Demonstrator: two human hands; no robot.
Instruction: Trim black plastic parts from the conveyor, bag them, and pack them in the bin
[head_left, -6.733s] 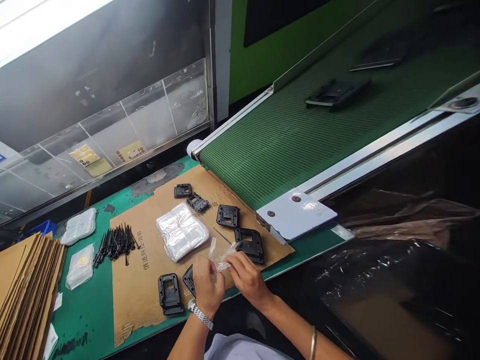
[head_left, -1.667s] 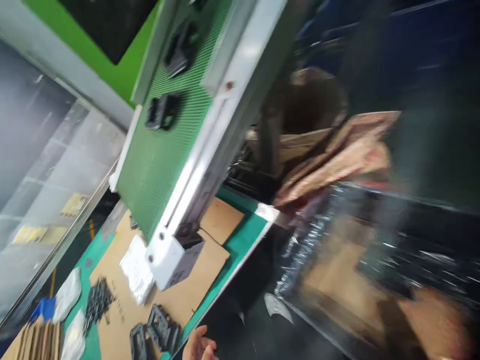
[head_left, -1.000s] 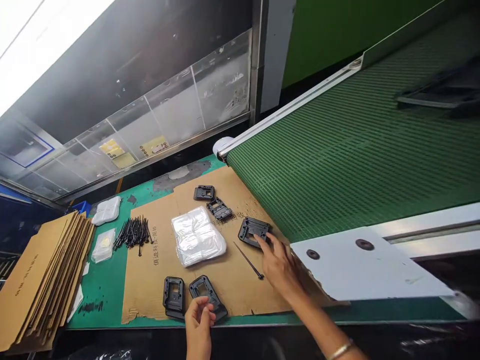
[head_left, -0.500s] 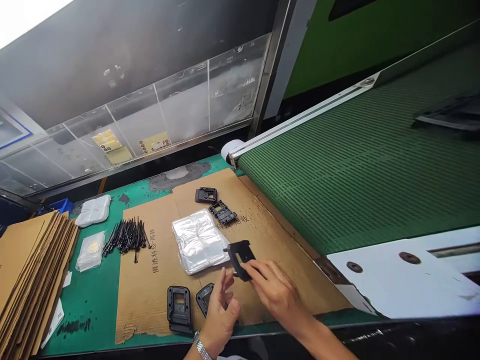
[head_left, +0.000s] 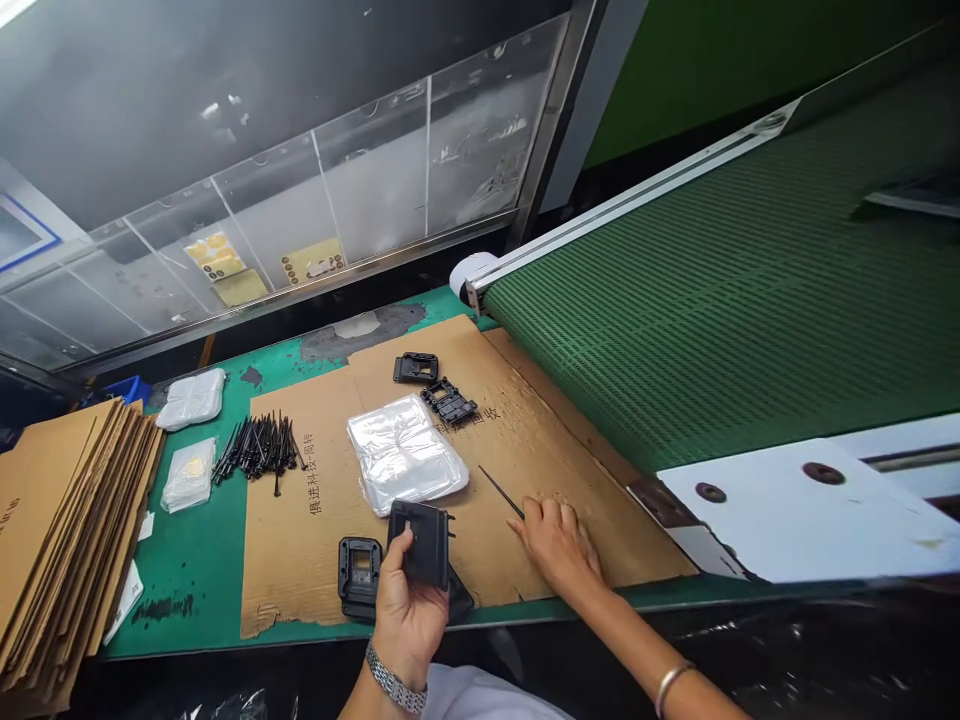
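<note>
My left hand (head_left: 411, 605) grips a black plastic housing (head_left: 427, 545), its thumb across the flat face and small prongs at the right edge. Beneath and beside it on the cardboard lie a black housing with a rectangular opening (head_left: 360, 578) and another dark part (head_left: 459, 592), partly hidden by the hand. On the cardboard to the right, my right hand (head_left: 559, 545) has its fingers closed at the near end of a thin black rod (head_left: 499, 488), which points up and left. A stack of clear plastic bags (head_left: 409, 450) lies between the hands, farther back.
Two more black housings (head_left: 416, 367) (head_left: 448, 402) lie behind the bags. A pile of thin black rods (head_left: 259, 447) is on the left, near bagged bundles (head_left: 191, 398) and stacked cardboard sheets (head_left: 67, 520). A green conveyor belt (head_left: 712, 290) runs along the right.
The black housing has passed from my right hand to my left, which has closed on it. My right hand has moved right and down to the cardboard, at a thin black rod.
</note>
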